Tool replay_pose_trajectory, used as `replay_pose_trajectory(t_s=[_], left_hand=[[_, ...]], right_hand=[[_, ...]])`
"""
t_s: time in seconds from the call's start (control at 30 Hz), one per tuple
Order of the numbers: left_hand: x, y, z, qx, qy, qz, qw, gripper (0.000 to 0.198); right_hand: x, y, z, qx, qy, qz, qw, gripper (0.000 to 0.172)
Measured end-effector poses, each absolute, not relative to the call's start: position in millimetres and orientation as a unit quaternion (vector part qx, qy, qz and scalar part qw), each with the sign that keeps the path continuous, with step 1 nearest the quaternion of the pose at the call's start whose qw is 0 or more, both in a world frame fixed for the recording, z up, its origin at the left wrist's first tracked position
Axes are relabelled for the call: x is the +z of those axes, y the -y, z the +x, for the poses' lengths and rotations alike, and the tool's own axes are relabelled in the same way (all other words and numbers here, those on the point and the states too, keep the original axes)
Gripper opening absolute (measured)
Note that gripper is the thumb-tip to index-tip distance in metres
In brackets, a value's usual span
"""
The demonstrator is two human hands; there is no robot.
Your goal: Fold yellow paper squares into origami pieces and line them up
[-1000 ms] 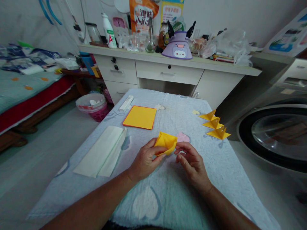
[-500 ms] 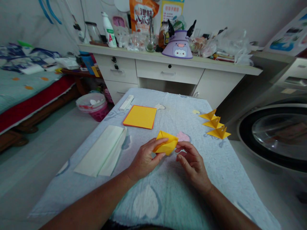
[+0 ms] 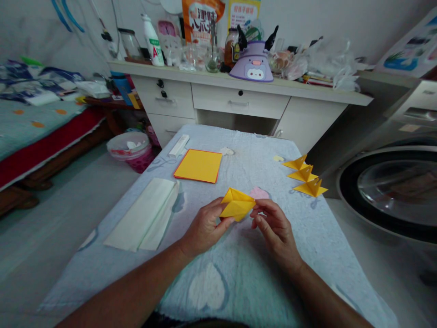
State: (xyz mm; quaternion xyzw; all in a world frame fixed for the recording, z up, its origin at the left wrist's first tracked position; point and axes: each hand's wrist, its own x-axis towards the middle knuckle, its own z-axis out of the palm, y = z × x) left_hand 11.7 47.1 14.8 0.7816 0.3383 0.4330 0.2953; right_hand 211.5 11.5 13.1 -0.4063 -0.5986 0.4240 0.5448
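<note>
My left hand (image 3: 206,226) pinches a folded yellow paper (image 3: 236,207) by its left side, thumb below and fingers behind. The paper is held up over the table, with a pocket-like opening between its upper and lower flaps. At its right corner is my right hand (image 3: 275,226), the fingertips touching or almost touching it. Those fingers are loosely curled, the thumb apart from them. Beyond my left hand lies a stack of square paper sheets (image 3: 198,166), yellow on top with a red edge below. Several folded yellow paper pieces (image 3: 309,187) stand in an overlapping row at the right.
A folded pale cloth or paper (image 3: 143,216) lies left on the patterned tablecloth (image 3: 254,282). Near the far left corner is a small white box (image 3: 179,146). A cabinet (image 3: 239,98) stands behind, a pink bin (image 3: 131,152) left, a washing machine (image 3: 392,182) right.
My left fingers have come off the paper's front face, and its flaps now show spread apart. My right hand has shifted slightly at the corner. The whole view has moved a little.
</note>
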Motion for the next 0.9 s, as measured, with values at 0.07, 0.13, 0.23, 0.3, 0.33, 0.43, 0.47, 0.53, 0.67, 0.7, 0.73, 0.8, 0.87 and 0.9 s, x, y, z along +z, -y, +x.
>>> replay_pose_trajectory(t_s=[0.07, 0.13, 0.23, 0.3, 0.33, 0.43, 0.47, 0.53, 0.67, 0.7, 0.73, 0.8, 0.87, 0.9], left_hand=[[14.4, -47.3, 11.1, 0.424, -0.341, 0.785, 0.296, 0.037], [13.9, -47.2, 10.0, 0.412, -0.344, 0.791, 0.293, 0.038], [12.8, -46.9, 8.1, 0.397, -0.340, 0.804, 0.285, 0.037], [12.3, -46.8, 7.1, 0.391, -0.333, 0.811, 0.279, 0.035], [12.1, -46.9, 6.7, 0.388, -0.331, 0.815, 0.276, 0.034], [12.4, -47.6, 6.1, 0.382, -0.329, 0.820, 0.272, 0.036], [12.6, -47.9, 6.1, 0.380, -0.327, 0.821, 0.272, 0.037], [13.3, -48.2, 6.2, 0.379, -0.321, 0.823, 0.276, 0.039], [14.0, -47.9, 6.4, 0.371, -0.308, 0.828, 0.287, 0.047], [14.0, -47.6, 6.4, 0.370, -0.305, 0.828, 0.291, 0.049], [13.9, -47.4, 6.3, 0.370, -0.304, 0.827, 0.293, 0.050], [13.9, -46.9, 6.1, 0.369, -0.304, 0.827, 0.295, 0.050], [14.2, -46.7, 5.9, 0.366, -0.309, 0.828, 0.292, 0.050], [14.4, -46.7, 6.0, 0.365, -0.310, 0.828, 0.290, 0.050]], right_hand=[[14.1, -12.2, 213.0, 0.400, 0.624, -0.408, 0.533, 0.028], [15.6, -13.1, 214.6, 0.373, 0.650, -0.410, 0.520, 0.028], [18.3, -15.0, 216.9, 0.333, 0.682, -0.407, 0.508, 0.023], [19.6, -16.1, 218.1, 0.313, 0.695, -0.406, 0.505, 0.019], [19.9, -16.5, 218.5, 0.308, 0.698, -0.407, 0.502, 0.017], [19.2, -16.7, 219.4, 0.309, 0.701, -0.409, 0.496, 0.017], [18.6, -16.6, 219.6, 0.312, 0.699, -0.411, 0.494, 0.017], [17.4, -16.4, 219.8, 0.315, 0.699, -0.413, 0.492, 0.016], [17.0, -16.2, 218.4, 0.299, 0.705, -0.414, 0.492, 0.014], [17.2, -16.1, 217.6, 0.298, 0.701, -0.418, 0.495, 0.013], [17.2, -15.9, 216.8, 0.300, 0.694, -0.424, 0.498, 0.012], [16.5, -15.3, 215.3, 0.311, 0.675, -0.439, 0.506, 0.010], [14.9, -14.4, 214.7, 0.321, 0.663, -0.448, 0.506, 0.009], [14.0, -13.9, 214.7, 0.323, 0.663, -0.449, 0.505, 0.010]])
